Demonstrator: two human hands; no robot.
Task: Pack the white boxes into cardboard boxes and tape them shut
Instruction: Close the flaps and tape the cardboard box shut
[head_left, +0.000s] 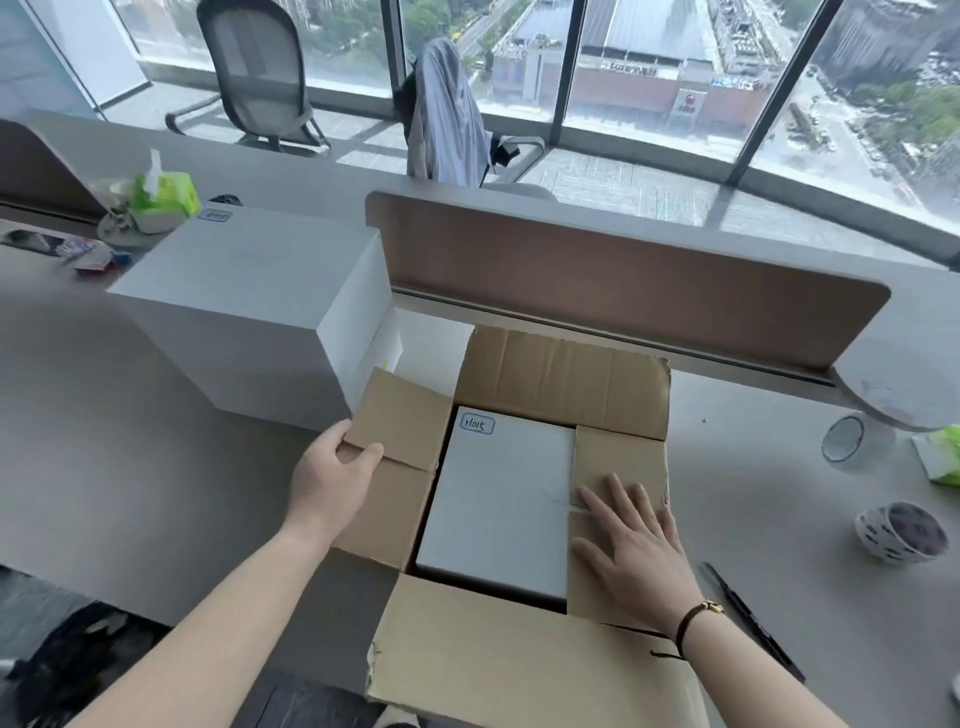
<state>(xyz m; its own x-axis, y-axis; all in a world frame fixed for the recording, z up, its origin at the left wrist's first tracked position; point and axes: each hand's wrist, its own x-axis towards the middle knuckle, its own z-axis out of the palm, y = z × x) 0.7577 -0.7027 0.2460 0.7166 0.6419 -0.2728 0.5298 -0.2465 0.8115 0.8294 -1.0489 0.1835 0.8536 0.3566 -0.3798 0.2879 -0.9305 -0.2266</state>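
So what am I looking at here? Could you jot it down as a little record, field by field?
Setting: grey office desk by tall windows
Open brown cardboard box: flaps up, holds a white square box labelled H015
Left hand: grips the left side flap
Right hand: flat, pressing the right side flap down
Waiting: larger white boxes stacked left of the carton
Tape: clear roll and patterned roll at right
Black pen-like tool: lying near the right wrist
Stage: packed, not yet taped
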